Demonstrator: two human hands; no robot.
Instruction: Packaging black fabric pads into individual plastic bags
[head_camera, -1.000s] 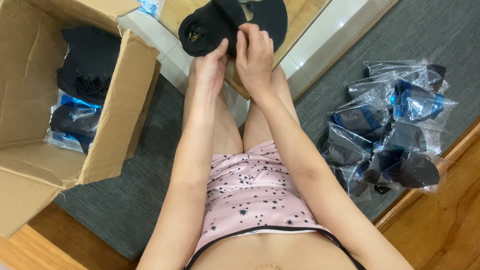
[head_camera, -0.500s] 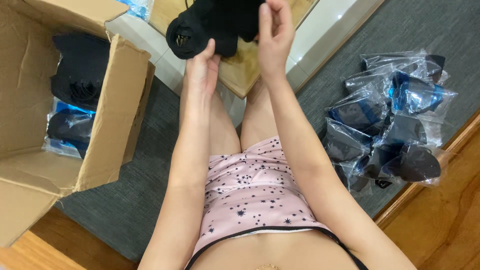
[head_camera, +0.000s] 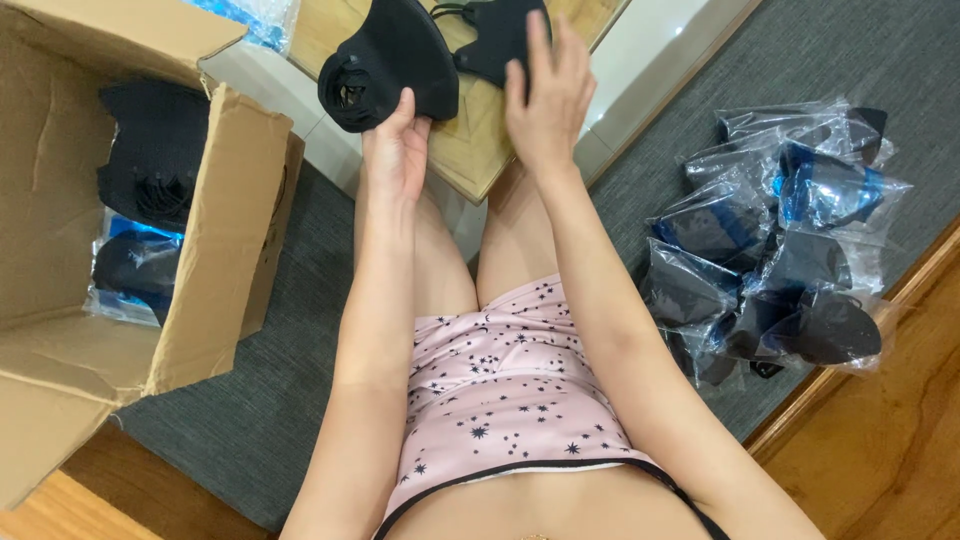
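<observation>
While the stack of black masks (head_camera: 385, 65) sits at about 11 o'clock in the view, the left hand (head_camera: 395, 150) grips it from below, thumb and fingers closed on its lower edge. Just to its right, at 12 o'clock, a single black mask (head_camera: 490, 35) with thin ear loops lies against the right hand (head_camera: 548, 95), whose fingers are spread and raised; whether they pinch the mask or only touch it cannot be told. Both hands are held slightly apart over a low wooden board (head_camera: 480, 150) that lies beyond the person's knees. At 9 o'clock stands an open cardboard box (head_camera: 215, 240) holding more black masks (head_camera: 150, 155), some loose and some in clear bags (head_camera: 130, 270). At 3 o'clock, well apart from the hands, a heap of bagged masks (head_camera: 775, 250) in clear and blue plastic lies on the grey carpet (head_camera: 250, 400). Wooden floor (head_camera: 880, 440) shows at 4 o'clock beyond the carpet's edge.
</observation>
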